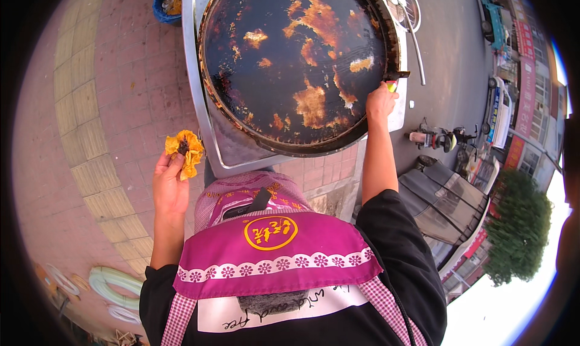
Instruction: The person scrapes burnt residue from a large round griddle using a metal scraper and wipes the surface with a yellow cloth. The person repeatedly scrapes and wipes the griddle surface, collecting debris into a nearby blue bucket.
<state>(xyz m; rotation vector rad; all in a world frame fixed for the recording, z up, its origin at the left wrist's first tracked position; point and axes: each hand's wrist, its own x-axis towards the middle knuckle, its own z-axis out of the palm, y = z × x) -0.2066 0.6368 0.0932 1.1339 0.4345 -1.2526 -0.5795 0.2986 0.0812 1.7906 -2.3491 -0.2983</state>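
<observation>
A large round dark griddle (272, 92) with brown and orange patches lies on a metal-topped stand (215, 158). Beyond its right rim, my right hand (382, 102) grips the yellow-green and red handle of a scraper (392, 86); the dark blade (397, 75) lies across the rim. Off the stand's left side, my left hand (171, 178) pinches a crumpled yellow cloth or paper (192, 152) with a dark stain in its middle. The cloth is held up over the pavement, apart from the griddle.
A blue-lined bin (158, 6) with scraps stands left of the stand. At the stand's upper right are a round wire rack (414, 11) and a metal rod (417, 51). A scooter (435, 140) and a covered three-wheeler (439, 205) are on the road at right. Coiled hoses (113, 282) lie at lower left.
</observation>
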